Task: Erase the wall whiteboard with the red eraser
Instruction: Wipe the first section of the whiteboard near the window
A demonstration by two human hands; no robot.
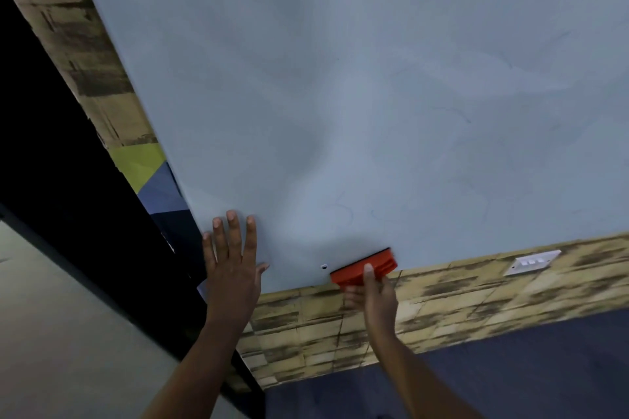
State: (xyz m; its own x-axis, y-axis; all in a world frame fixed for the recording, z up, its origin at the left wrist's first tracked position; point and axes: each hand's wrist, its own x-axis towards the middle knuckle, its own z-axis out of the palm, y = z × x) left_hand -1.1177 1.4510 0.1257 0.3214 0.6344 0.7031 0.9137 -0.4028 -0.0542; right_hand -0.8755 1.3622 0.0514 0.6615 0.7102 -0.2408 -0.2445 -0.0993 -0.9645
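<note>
The right hand (372, 292) grips the red eraser (364, 270) at the whiteboard (340, 78) bottom edge while the left hand (231, 262) presses flat, fingers straight, so a further downward stroke could slip it onto the patterned wall (442, 299), leaving faint marks above

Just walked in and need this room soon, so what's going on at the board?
A person is wiping the wall whiteboard. Their right hand grips the red eraser against the board's bottom edge, while the left hand rests flat, fingers spread, near the lower left corner. Faint pen traces show across the board's right side.
</note>
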